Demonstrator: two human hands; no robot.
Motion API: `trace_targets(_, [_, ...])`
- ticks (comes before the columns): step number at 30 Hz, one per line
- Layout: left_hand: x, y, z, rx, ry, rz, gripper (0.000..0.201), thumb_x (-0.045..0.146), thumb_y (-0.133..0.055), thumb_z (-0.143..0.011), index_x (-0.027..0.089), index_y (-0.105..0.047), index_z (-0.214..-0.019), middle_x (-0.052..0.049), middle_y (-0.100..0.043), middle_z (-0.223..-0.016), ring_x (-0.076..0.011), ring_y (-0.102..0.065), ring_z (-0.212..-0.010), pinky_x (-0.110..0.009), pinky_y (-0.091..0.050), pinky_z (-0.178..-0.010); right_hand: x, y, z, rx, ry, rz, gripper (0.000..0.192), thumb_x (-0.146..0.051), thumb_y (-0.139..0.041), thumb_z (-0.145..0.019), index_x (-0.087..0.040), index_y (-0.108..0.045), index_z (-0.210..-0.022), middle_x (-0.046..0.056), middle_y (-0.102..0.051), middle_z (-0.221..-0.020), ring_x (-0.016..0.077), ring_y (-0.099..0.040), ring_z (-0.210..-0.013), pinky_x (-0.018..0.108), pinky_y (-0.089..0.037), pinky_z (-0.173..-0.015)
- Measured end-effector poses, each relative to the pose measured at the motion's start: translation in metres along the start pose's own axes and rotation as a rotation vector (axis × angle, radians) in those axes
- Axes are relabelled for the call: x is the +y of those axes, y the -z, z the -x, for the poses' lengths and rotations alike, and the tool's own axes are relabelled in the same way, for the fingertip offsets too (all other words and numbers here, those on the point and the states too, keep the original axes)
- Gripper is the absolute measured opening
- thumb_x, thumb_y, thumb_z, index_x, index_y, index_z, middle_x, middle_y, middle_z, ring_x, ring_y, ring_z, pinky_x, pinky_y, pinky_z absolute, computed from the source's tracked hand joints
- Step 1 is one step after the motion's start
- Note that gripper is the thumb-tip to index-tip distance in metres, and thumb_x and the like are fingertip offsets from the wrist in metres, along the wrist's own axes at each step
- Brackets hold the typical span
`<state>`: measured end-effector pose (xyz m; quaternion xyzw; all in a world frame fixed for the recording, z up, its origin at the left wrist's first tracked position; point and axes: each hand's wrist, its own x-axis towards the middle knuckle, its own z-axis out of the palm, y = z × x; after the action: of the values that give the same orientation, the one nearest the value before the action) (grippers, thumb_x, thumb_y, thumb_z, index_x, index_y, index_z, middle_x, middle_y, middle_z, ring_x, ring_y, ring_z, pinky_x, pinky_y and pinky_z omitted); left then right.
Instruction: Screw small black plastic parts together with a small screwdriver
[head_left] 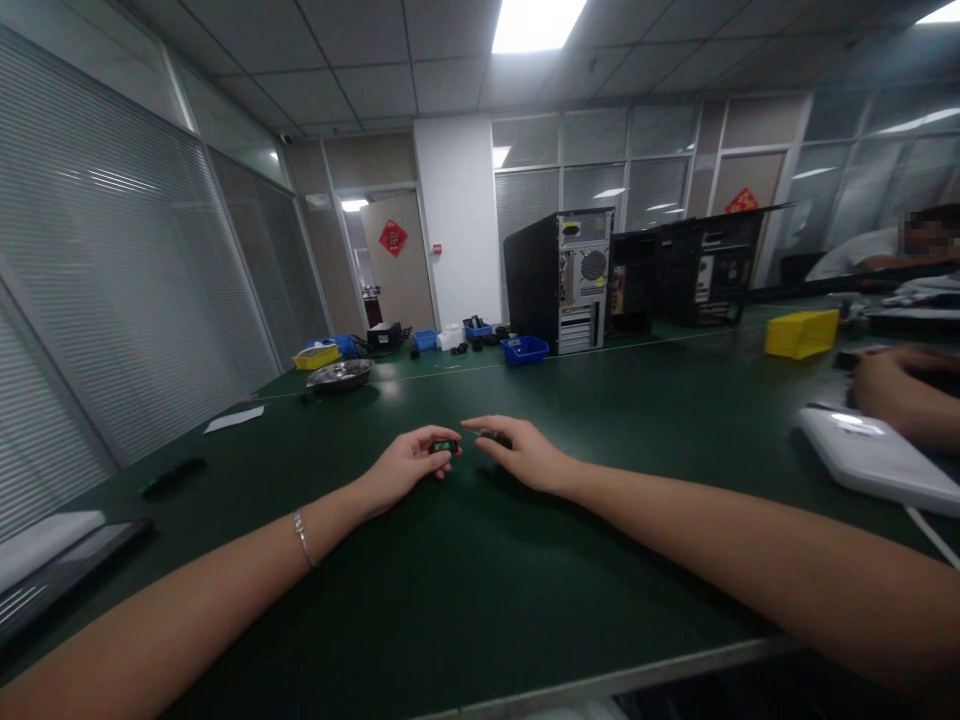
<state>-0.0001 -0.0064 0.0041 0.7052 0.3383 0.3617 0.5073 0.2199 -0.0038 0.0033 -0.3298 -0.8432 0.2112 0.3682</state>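
on the green table, mid-way between the near edge and the far clutter, both hands meet over a wide bare stretch of mat. the near edge runs along the bottom right as a pale strip; to the left the table ends by a blind-covered glass wall, and the room around the hands is open on every side, with things lying only toward the rims. the left hand rests on its side, fingers curled, thumb and fingertips pinching one small dark part with a green glint. the right hand lies palm down just beside it, fingers bent, forefinger and thumb closed on a thin dark piece too small to make out; its tip points at the part, and i cannot tell if the two touch. both forearms stretch long and nearly straight from the near corners, converging; a bracelet circles the left wrist. counted: two computer towers far right of centre, four blue bins and two yellow bins, one metal dish, one paper slip, one white device at right, and by it another person's hand.
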Motion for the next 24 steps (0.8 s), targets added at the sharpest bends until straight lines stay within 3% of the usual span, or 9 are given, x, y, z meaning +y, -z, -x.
trace_targets(11, [-0.002, -0.001, 0.001, 0.035, -0.059, 0.014, 0.030, 0.030, -0.060, -0.077, 0.012, -0.056, -0.101, -0.007, -0.062, -0.085, -0.0147, -0.058, -0.073, -0.029, -0.046, -0.068, -0.006, 0.000, 0.002, -0.032, 0.046, 0.157, 0.035, -0.025, -0.049, -0.085, -0.023, -0.057, -0.119, 0.005, -0.063, -0.093, 0.0164, -0.056, -0.082, 0.027, -0.041, -0.071])
trace_targets(24, [0.002, 0.002, 0.003, 0.063, -0.093, -0.116, 0.027, 0.025, -0.057, -0.079, 0.013, -0.060, -0.104, -0.006, -0.063, -0.086, -0.0160, -0.059, -0.077, -0.031, -0.048, -0.073, -0.012, 0.001, 0.004, -0.060, 0.056, 0.176, 0.036, -0.025, -0.049, -0.085, -0.025, -0.057, -0.120, 0.004, -0.063, -0.097, 0.0169, -0.056, -0.085, 0.027, -0.041, -0.072])
